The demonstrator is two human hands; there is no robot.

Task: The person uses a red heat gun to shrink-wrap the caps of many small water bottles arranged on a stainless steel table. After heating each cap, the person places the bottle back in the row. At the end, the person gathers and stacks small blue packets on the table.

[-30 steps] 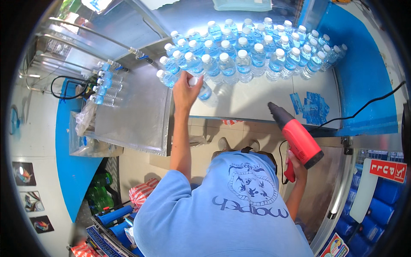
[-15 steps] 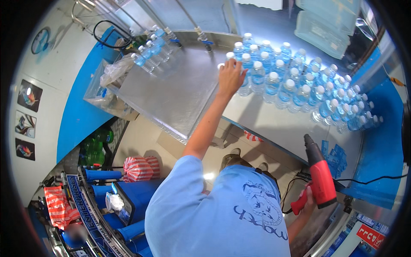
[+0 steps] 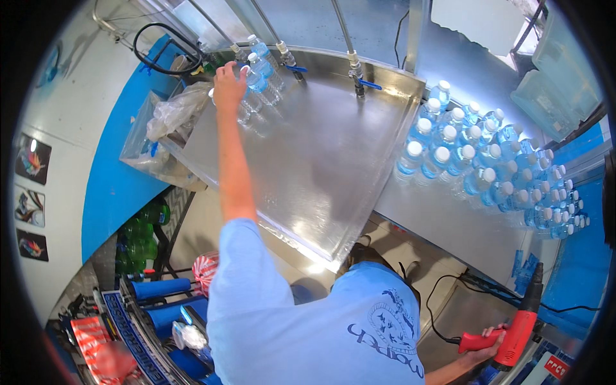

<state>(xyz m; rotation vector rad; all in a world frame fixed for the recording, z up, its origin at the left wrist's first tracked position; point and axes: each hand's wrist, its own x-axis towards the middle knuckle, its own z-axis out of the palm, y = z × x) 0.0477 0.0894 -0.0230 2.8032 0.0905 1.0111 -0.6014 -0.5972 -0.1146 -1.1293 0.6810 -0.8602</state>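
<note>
My left hand (image 3: 229, 88) is stretched out to the far left of the steel sink top, over a small group of clear water bottles (image 3: 258, 82) with white caps and blue labels. Its thumb and fingers look apart among the caps; no bottle shows lifted in it. At the lower right, my right hand (image 3: 493, 343) is wrapped around the handle of a red heat gun (image 3: 518, 337), whose dark nozzle points up and away. Many similar capped bottles (image 3: 473, 154) stand packed together on the right-hand counter.
The steel sink top (image 3: 301, 173) has a raised rim and taps with blue levers (image 3: 370, 84) at its back. Blue label sleeves (image 3: 525, 273) lie at the right counter's end. A black cord (image 3: 443, 282) hangs by the heat gun. Plastic bags (image 3: 173, 115) sit left.
My left hand has gone from the right-hand bottles across to the left group. My right hand has lowered the heat gun rightward, and the view has shifted left.
</note>
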